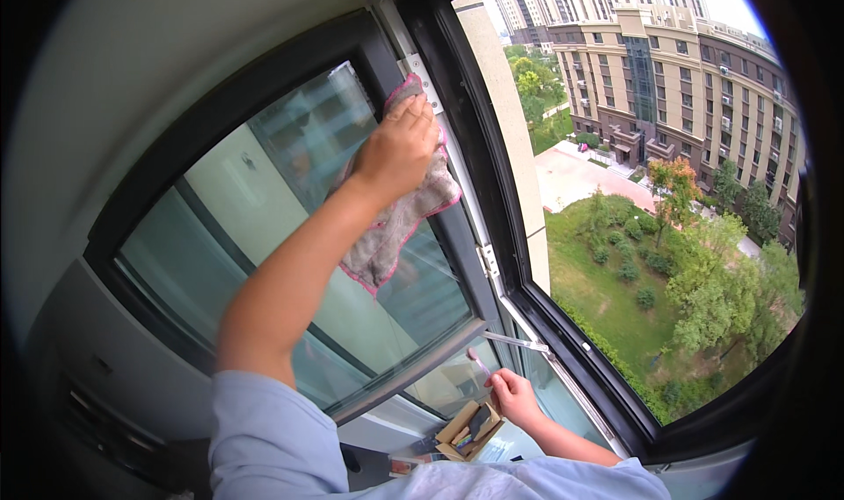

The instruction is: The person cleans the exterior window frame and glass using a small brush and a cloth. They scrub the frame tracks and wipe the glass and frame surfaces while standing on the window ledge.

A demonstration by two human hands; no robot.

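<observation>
My left hand [401, 147] reaches up and grips a grey cleaning cloth [422, 200] with pink stitched edging. It presses the cloth to the hinge side of the open window sash [389, 71], just beside the upper white hinge [422, 81]. Part of the cloth hangs loose in front of the sash glass [264, 163]. Lower down, my right hand [513, 398] pinches the handle of a small brush [477, 363], which looks like a toothbrush. Its head points up and left, below the metal stay arm [517, 342] that links sash and frame.
The dark window frame [521, 276] stands open at right, high above a lawn and buildings. A lower hinge [488, 261] sits on its inner edge. An open cardboard box [455, 437] holding small items is below my right hand. A wall [198, 31] curves behind the sash.
</observation>
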